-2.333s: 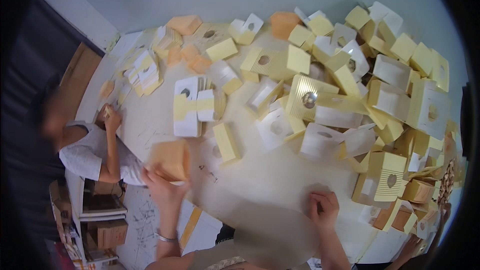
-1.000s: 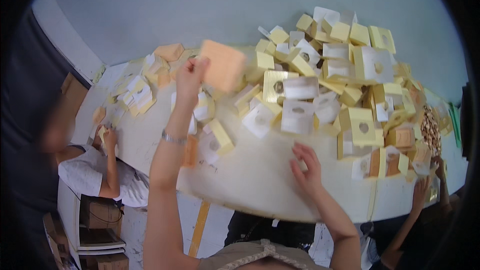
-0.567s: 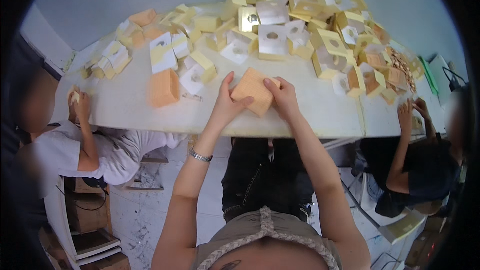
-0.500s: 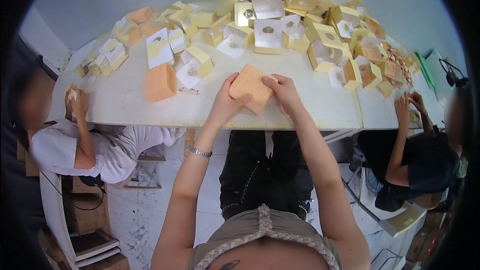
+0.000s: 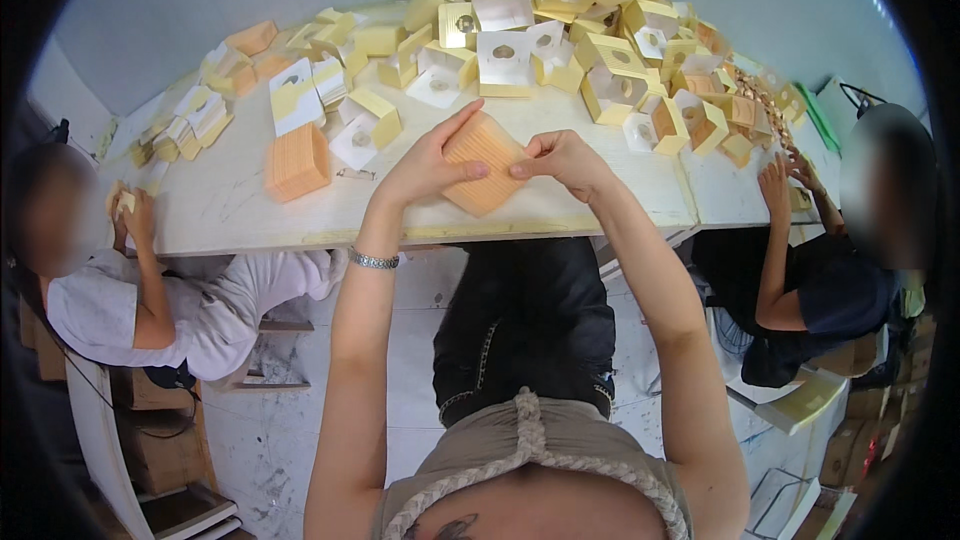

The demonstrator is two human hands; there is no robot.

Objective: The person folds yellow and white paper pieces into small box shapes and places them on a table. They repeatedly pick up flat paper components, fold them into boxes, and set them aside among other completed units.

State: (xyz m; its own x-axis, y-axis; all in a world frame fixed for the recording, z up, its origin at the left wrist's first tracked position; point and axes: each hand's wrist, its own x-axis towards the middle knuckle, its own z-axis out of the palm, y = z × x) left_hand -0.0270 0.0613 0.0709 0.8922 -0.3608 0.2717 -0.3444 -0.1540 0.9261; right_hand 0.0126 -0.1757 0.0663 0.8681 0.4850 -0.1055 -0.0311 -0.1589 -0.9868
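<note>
Between my hands, above the table's near edge, is a stack of thin orange card pieces [image 5: 478, 196]. It is tilted cornerwise, and fine parallel lines run across it. My left hand [image 5: 422, 168] holds its left side, the thumb across the face and the fingers stretched along the back edge. At the right corner my right hand [image 5: 568, 164] pinches the stack between thumb and bent fingers. Another orange stack [image 5: 298, 162] lies on the table to the left, beside an opened pale yellow box piece [image 5: 383, 118] with white inner flaps.
A large heap of yellow folded boxes [image 5: 560, 0] with round cutouts covers the back of the white table [image 5: 640, 185]. Small copper-coloured pieces [image 5: 765, 105] lie at the right. Co-workers sit at both ends, one person's hands [image 5: 132, 212] at left, another's [image 5: 785, 178] at right.
My left fingers have straightened along the stack's back edge. My right hand has moved from lying over the stack to pinching its right corner. The whole view has shifted slightly.
</note>
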